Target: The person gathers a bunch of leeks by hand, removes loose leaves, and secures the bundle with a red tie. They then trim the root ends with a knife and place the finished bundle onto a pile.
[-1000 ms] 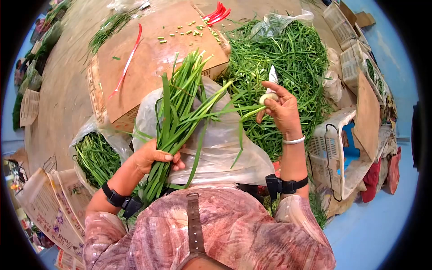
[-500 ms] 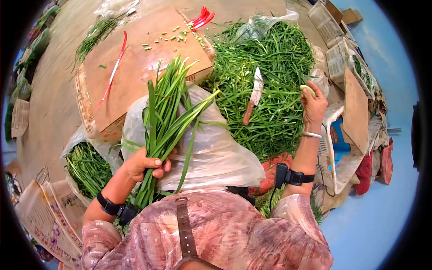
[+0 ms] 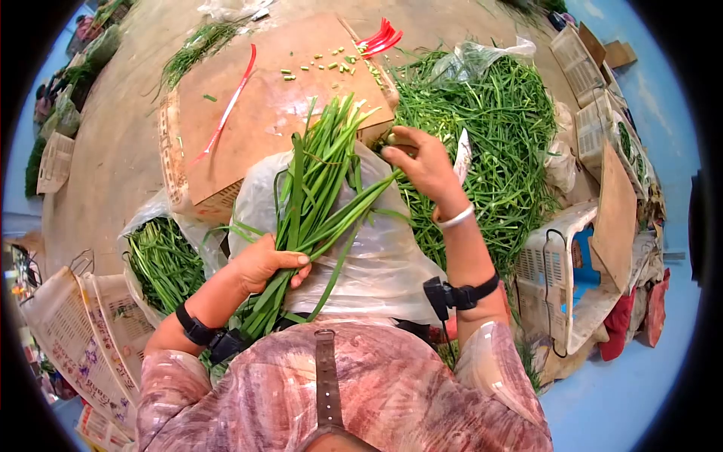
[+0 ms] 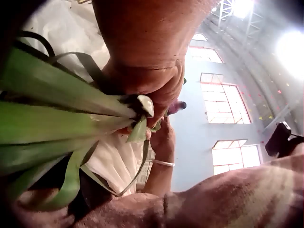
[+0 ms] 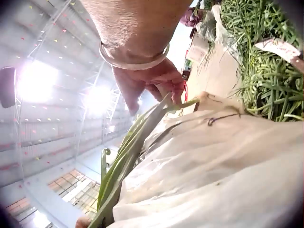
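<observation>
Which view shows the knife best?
Right wrist: the knife looks largest there, with the blade in plain sight and a bit of brown handle cut off by the frame's edge. The head view shows part of the blade, the rest hidden behind the right arm. Left wrist: none visible.

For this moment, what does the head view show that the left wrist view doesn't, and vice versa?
Only the head view shows the knife on the pile of greens and the red strips. Only the left wrist view shows windows and bright ceiling lights. Both show the white bracelet, the left hand and the green stalks it grips.
</observation>
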Available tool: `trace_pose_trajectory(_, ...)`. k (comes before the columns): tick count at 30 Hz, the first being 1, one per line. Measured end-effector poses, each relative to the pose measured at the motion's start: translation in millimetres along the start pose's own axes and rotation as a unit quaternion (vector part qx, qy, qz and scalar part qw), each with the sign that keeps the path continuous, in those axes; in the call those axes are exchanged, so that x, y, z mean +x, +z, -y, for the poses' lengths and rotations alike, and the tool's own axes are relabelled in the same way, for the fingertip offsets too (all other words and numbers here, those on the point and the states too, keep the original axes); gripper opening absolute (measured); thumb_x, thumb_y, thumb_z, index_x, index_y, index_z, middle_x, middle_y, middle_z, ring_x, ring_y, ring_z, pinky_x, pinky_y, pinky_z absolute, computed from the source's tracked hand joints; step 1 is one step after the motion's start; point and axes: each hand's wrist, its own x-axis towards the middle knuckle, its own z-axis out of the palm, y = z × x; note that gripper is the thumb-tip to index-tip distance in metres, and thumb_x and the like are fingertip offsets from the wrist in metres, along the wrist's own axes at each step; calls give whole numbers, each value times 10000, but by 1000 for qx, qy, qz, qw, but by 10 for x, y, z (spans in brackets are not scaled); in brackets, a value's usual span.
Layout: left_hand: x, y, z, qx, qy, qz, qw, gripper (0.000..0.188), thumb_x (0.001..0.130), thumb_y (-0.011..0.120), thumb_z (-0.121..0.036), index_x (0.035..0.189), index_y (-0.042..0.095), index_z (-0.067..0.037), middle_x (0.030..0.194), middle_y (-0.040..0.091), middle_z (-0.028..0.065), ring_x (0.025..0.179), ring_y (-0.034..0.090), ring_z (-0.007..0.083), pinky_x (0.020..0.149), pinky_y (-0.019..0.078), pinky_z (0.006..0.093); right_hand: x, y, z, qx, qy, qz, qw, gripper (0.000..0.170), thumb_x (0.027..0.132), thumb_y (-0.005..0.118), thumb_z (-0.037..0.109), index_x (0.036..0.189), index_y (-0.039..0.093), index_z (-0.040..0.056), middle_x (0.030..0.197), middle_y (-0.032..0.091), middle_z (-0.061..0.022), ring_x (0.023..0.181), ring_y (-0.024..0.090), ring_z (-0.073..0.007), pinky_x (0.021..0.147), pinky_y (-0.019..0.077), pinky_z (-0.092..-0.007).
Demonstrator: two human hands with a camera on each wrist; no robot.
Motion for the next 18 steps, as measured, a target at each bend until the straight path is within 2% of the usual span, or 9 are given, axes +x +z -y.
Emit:
trace_pose_trajectory(2,-58,97,-95,32,26,-22,999,204,753,631,-31,937,552,8,662,563,85,518,537,160,482,444,278,66,149,101,50,-4,-3,999,554,773,688,148,1217,446,-77,1037,607,-163,917,604,-198,794,487,-279)
trace_pose_trajectory(5,-134,156,-255,331,61,-106,936,83,746,581,15,827,589,34,693,614,96,622,591,151,589,483,290,131,247,158,219,-52,1,974,546,742,709,106,1188,457,-83,992,612,-143,871,600,-154,766,499,-279)
trace_pose_trajectory(6,-165,152,-279,332,63,-104,935,83,746,581,15,827,589,34,693,614,96,622,591,151,589,483,290,86,192,190,218,-54,-1,975,546,742,709,106,1188,457,-83,992,612,-143,871,600,-154,766,499,-279)
trace_pose_trajectory(8,-242,139,-288,554,273,-175,767,266,701,618,-36,962,593,6,754,633,185,658,624,297,605,487,338,-132,18,473,305,-12,-26,952,455,755,681,56,1150,489,-62,967,609,-113,821,601,-151,742,505,-267)
trace_pose_trajectory(9,-260,125,-342,553,258,-211,763,343,664,619,-30,1006,587,-25,813,604,233,753,599,379,672,482,365,-233,-23,559,336,-39,-67,939,376,766,659,31,1104,512,-43,922,611,-87,786,600,-152,729,506,-253)
trace_pose_trajectory(12,-166,37,-364,537,273,-251,758,352,650,633,-36,998,584,-16,818,615,220,758,607,361,689,479,359,-300,-64,190,406,53,-32,912,313,758,612,-27,1061,535,-33,859,627,-81,704,585,-101,608,472,-210)
trace_pose_trajectory(13,-152,-5,-384,532,250,-210,781,380,636,668,-62,999,577,10,833,630,184,769,616,262,711,469,338,-344,-83,82,301,103,-38,947,301,753,592,-44,1049,542,-31,868,634,-93,674,587,-102,554,461,-214)
trace_pose_trajectory(16,-204,27,-438,478,153,-146,852,425,626,706,-95,1007,571,37,858,630,127,802,568,159,738,457,307,-502,-14,-101,453,84,-31,887,277,774,601,-23,1046,550,-32,847,637,-94,631,573,-107,523,477,-209)
trace_pose_trajectory(18,-187,-29,-441,444,153,-116,875,480,624,741,-132,1024,559,61,882,621,102,827,528,116,761,448,287,-523,-35,-148,451,93,-43,887,260,780,608,-12,1035,562,-28,842,639,-91,630,572,-103,517,473,-204)
